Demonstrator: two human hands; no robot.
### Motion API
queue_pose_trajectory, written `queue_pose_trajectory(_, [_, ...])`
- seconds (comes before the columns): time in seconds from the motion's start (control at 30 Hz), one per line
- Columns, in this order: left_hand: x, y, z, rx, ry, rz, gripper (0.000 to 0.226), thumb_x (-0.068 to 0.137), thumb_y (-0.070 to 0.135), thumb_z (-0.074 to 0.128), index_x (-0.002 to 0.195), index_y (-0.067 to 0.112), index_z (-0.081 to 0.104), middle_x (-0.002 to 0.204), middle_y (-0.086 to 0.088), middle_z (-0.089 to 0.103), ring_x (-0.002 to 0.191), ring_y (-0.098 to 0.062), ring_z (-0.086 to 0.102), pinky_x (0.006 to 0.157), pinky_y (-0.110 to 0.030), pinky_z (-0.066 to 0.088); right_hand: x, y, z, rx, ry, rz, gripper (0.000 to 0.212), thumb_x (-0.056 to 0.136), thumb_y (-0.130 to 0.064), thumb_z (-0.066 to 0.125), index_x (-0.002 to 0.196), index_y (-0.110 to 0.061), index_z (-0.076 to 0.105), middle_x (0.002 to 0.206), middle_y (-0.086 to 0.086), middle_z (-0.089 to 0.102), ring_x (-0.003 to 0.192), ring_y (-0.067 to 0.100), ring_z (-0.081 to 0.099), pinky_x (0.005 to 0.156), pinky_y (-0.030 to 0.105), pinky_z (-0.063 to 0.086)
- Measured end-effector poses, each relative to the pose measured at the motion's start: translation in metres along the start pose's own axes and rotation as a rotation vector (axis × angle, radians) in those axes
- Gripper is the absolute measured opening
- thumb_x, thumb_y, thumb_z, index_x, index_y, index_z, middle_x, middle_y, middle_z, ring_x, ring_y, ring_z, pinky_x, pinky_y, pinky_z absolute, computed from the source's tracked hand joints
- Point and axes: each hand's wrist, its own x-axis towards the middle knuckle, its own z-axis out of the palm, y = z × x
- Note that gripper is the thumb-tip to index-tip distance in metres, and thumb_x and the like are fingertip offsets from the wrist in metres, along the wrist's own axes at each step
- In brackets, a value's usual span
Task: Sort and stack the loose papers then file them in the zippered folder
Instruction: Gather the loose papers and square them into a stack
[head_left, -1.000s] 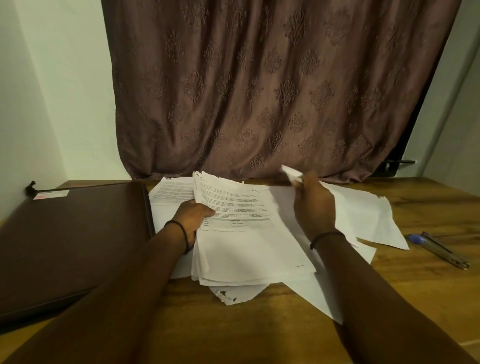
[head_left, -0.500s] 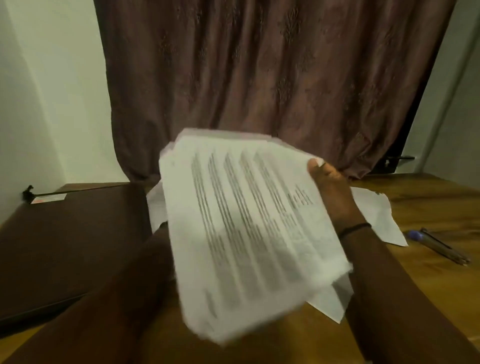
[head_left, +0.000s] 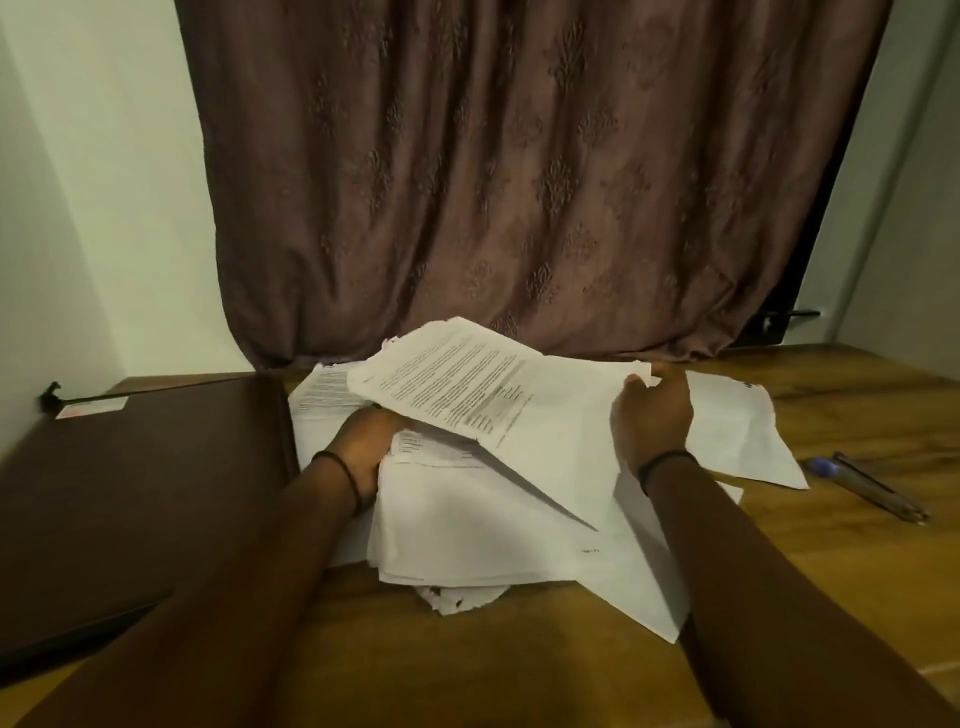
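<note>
So, the loose papers (head_left: 467, 525) are spread in a messy pile in the middle of the wooden table (head_left: 857, 582), not squared up at all. A bundle of printed sheets (head_left: 483, 400) is held up off the pile at a tilt. Its far right corner is pinched by the right hand (head_left: 657, 415), with thumb and fingers curled onto the paper edge. The left hand (head_left: 369, 441) is tucked in at the left side of the pile, under the raised bundle. Its fingers are covered by paper, so whether anything is gripped can't be told. A dark wristband (head_left: 665, 460) is worn on the right wrist and another on the left.

The zippered folder (head_left: 130, 493) is laid flat and closed on the left part of the table, with its right edge just beside the pile. A small pale label (head_left: 91, 410) can be seen near its far left corner. One more sheet (head_left: 737, 431) is laid flat to the right of the right hand, partly tucked under the rest. A torn scrap (head_left: 457, 600) is poking out from under the near edge of the pile. A pen (head_left: 872, 486) with a blue end is parked off to the right, apart from the papers. A brownish patterned curtain (head_left: 519, 182) is hung behind the far edge of the table.
</note>
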Motion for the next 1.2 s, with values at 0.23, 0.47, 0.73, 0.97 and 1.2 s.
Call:
queue_pose_trajectory(0.23, [0.002, 0.005, -0.004, 0.073, 0.161, -0.040, 0.013, 0.094, 0.008, 0.054, 0.089, 0.010, 0.066, 0.085, -0.005, 0.070, 0.074, -0.021, 0.066, 0.064, -0.026, 0.051, -0.026, -0.028, -0.009, -0.231, -0.362, -0.058, 0.012, 0.094, -0.009, 0.057, 0.091, -0.007, 0.069, 0.075, 0.005, 0.066, 0.059, 0.018, 0.061, 0.065, 0.031, 0.055])
queue_pose_trajectory(0.47, [0.019, -0.006, -0.016, -0.259, 0.301, -0.037, 0.030, 0.085, 0.033, 0.063, 0.107, 0.014, 0.068, 0.110, -0.011, 0.071, 0.107, -0.038, 0.064, 0.096, -0.051, 0.050, -0.052, -0.043, -0.006, -0.045, -0.629, 0.127, 0.019, 0.089, -0.007, 0.061, 0.096, 0.009, 0.068, 0.075, 0.033, 0.068, 0.040, 0.025, 0.060, 0.039, 0.023, 0.044])
queue_pose_trajectory(0.73, [0.017, -0.007, -0.012, -0.197, 0.225, -0.086, 0.037, 0.087, 0.013, 0.066, 0.124, 0.006, 0.063, 0.121, -0.013, 0.067, 0.105, -0.035, 0.066, 0.099, -0.047, 0.048, -0.043, -0.034, -0.013, -0.178, -0.806, 0.120, 0.022, 0.089, -0.022, 0.067, 0.084, -0.002, 0.074, 0.052, 0.007, 0.063, 0.037, 0.014, 0.045, 0.041, 0.018, 0.036])
queue_pose_trajectory(0.97, [0.012, -0.004, -0.007, -0.069, 0.185, -0.063, 0.043, 0.085, -0.013, 0.052, 0.124, 0.003, 0.060, 0.118, -0.011, 0.066, 0.099, -0.032, 0.065, 0.092, -0.040, 0.050, -0.003, 0.006, -0.011, -0.780, -0.185, -0.163, 0.032, 0.090, -0.039, 0.056, 0.106, -0.012, 0.063, 0.099, 0.008, 0.065, 0.094, 0.028, 0.060, 0.079, 0.035, 0.047])
queue_pose_trajectory(1.2, [0.013, -0.005, -0.009, -0.006, 0.131, -0.084, 0.045, 0.085, -0.012, 0.054, 0.127, 0.002, 0.060, 0.122, -0.015, 0.065, 0.108, -0.038, 0.063, 0.102, -0.051, 0.046, 0.010, 0.035, 0.010, -1.034, -0.276, 0.116, 0.071, 0.083, -0.056, 0.052, 0.140, -0.015, 0.040, 0.149, 0.019, 0.043, 0.140, 0.042, 0.033, 0.116, 0.056, 0.022])
